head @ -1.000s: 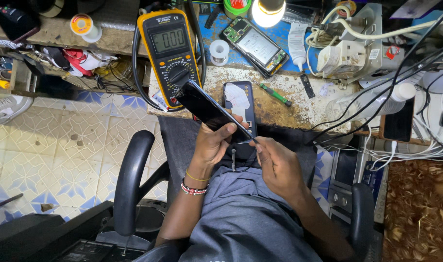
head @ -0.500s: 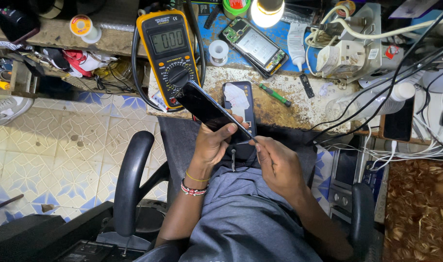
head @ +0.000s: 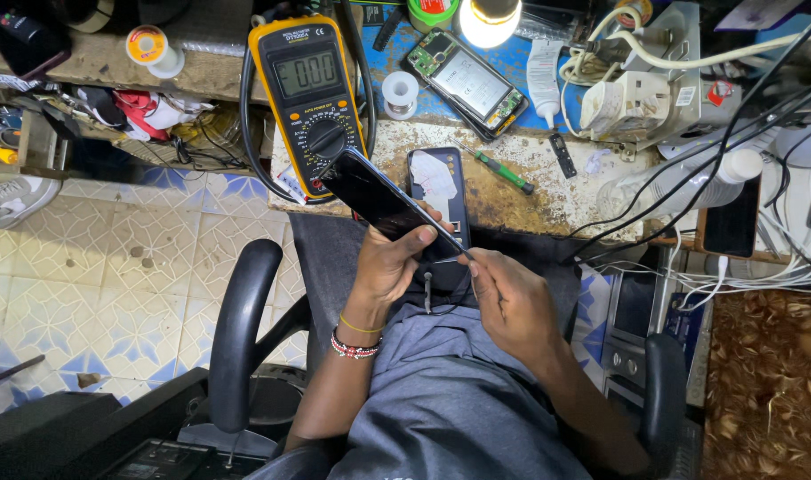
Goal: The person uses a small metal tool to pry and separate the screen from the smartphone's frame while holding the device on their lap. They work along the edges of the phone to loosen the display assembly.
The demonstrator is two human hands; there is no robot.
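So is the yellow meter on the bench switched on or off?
On. The yellow meter, lying on the bench above the phone in the left hand, shows lit digits on its screen.

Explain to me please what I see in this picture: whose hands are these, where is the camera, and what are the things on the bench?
There is no machine here. A person sits in a black office chair, and the camera is worn on the head, so it looks down at the person's own hands and lap.

The left hand holds a dark, flat, glossy smartphone, tilted. The right hand pinches a thin metal tool and puts its tip at the phone's lower edge.

On the worn, stained workbench lie a yellow digital multimeter, a dark blue phone back cover, a small green-handled screwdriver, an opened phone with its circuit board showing, a small white solder spool and a lit round lamp. Many cables run at the right.
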